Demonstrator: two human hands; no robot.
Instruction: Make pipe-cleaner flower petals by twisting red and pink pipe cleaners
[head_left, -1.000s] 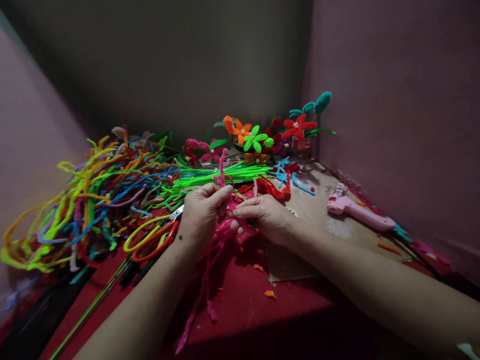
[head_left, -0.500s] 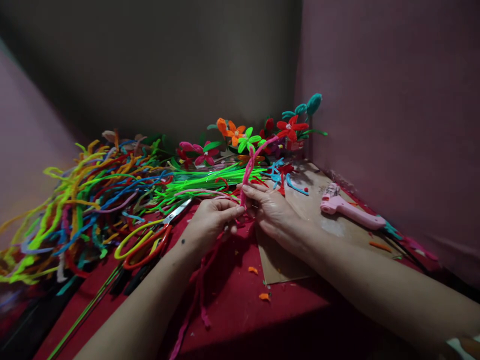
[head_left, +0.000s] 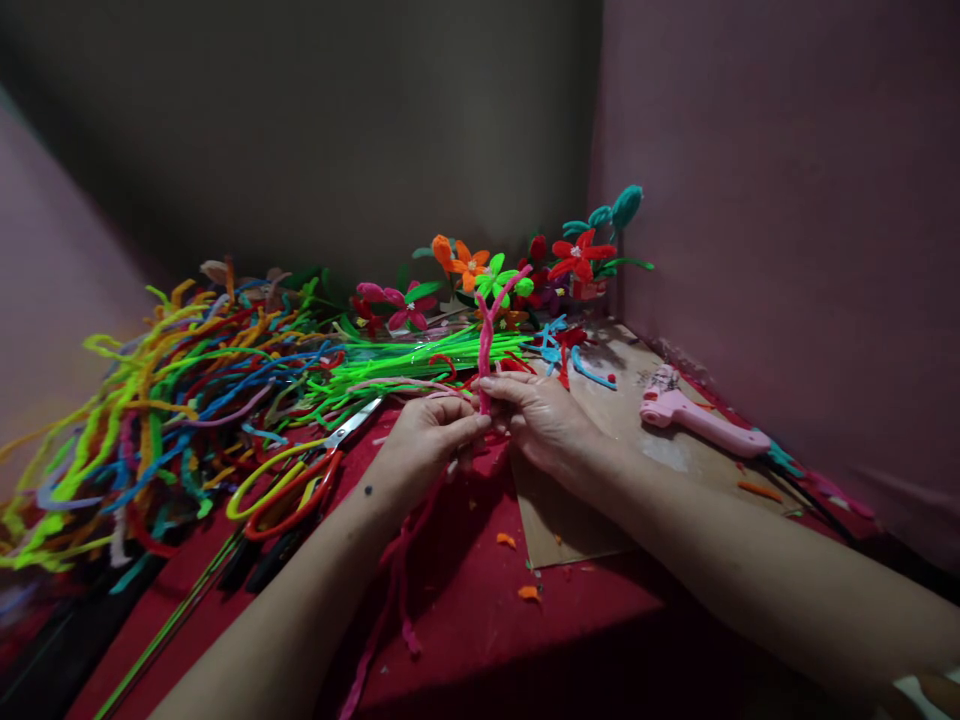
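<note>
Pink pipe cleaners rise from between my hands, twisted together low down and parting into two tips above. My left hand pinches their lower part between thumb and fingers. Just above that, my right hand grips the same strands with thumb and forefinger. More pink lengths hang below my left hand toward the red surface. Behind the hands lies a bundle of bright green pipe cleaners. The fingers hide the spot where the strands meet.
Scissors with yellow and orange handles lie left, beside a heap of mixed pipe cleaners. Pipe-cleaner flowers stand at the back. To the right, a pink glue gun rests on cardboard. Orange scraps lie in front.
The upper pink tips have swung left and now stand more upright and closer together. Both hands keep their hold in nearly the same place.
</note>
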